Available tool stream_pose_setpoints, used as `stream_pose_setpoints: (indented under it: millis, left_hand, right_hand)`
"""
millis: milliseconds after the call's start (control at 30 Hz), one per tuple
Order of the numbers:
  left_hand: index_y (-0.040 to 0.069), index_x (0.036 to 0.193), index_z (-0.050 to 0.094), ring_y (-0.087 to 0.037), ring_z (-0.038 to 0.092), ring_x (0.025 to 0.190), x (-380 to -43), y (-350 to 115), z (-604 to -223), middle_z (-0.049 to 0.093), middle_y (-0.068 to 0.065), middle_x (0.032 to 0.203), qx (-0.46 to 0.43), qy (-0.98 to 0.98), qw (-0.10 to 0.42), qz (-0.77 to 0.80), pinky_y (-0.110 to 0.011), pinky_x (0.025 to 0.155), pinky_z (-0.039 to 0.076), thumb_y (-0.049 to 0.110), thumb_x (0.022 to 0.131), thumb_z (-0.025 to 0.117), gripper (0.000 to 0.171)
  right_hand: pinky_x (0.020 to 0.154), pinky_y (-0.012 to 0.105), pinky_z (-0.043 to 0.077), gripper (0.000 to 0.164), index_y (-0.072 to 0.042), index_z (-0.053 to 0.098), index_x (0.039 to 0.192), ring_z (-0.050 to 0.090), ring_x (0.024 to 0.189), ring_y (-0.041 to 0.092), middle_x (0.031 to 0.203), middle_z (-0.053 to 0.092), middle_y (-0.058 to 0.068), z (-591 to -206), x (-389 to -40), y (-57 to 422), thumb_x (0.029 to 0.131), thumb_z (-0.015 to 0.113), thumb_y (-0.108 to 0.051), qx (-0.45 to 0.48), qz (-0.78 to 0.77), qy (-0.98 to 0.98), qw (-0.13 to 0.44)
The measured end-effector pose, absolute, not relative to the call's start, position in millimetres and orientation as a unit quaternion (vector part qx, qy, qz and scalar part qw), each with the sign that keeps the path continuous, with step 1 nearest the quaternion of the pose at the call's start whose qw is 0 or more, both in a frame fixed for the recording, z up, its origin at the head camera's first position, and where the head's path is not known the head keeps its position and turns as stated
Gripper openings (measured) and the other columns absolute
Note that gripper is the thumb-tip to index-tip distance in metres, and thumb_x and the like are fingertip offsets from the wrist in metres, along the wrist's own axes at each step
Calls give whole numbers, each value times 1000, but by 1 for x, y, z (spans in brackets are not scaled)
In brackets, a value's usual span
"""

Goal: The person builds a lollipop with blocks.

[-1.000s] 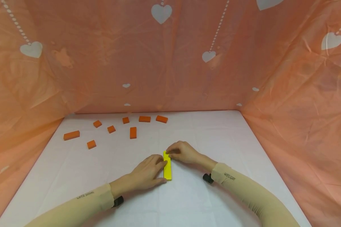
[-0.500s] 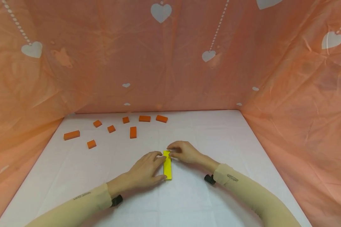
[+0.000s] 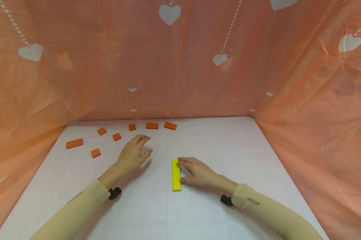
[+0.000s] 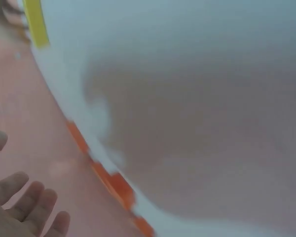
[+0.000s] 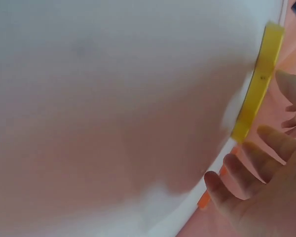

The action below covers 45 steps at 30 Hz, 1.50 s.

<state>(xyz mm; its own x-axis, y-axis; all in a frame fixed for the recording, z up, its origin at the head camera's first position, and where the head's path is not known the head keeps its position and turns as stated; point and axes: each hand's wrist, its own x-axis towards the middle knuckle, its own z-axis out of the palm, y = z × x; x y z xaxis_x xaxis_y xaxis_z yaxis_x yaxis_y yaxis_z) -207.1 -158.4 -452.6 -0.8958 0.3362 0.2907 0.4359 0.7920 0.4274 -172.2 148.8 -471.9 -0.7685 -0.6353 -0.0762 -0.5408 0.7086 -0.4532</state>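
A long yellow bar (image 3: 176, 178) lies lengthwise near the middle of the white table. At its right side is my right hand (image 3: 196, 171), fingertips right at the far end and thumb by the near part. In the right wrist view the bar (image 5: 259, 86) lies beyond loosely spread fingers (image 5: 264, 163). My left hand (image 3: 130, 156) reaches over the table to the left of the bar, thumb and fingers apart, with nothing held. It is nearest the orange blocks. The left wrist view shows its fingers (image 4: 27, 202) spread, holding nothing.
At the back left lie scattered orange blocks: small squarish ones (image 3: 116, 136) and longer ones (image 3: 74, 143), with two longer ones (image 3: 152, 126) near the back edge. A pink curtain (image 3: 180, 66) with white hearts rises around the white table (image 3: 222, 143).
My left hand has left the yellow bar and moved left and away, now covering one orange block. My right thumb has shifted nearer me along the bar. The seam seen earlier no longer shows.
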Motion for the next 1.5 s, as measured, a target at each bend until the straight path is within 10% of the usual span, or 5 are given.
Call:
stream_pose_setpoints:
  millis: [633,1500]
  left_hand:
    - [-4,136,64,-29,55,83,-252,-197,-468,59,-25,123,-153,-970,41,-182,-42,68,51,27,98,72,50]
    - [0,133,66,-35,63,90,-257,-192,-474,58,-26,127,-136,-977,34,-159,-44,67,53,32,98,72,48]
  right_hand:
    - [120,47,37,63,-14,53,153,40,150,25,166,37,2,-471,-165,146,99,70,-42,-339,-182,917,104]
    - [118,49,40,65,-11,53,153,43,147,28,166,39,3,-474,-160,140,99,69,-44,-349,-162,919,89]
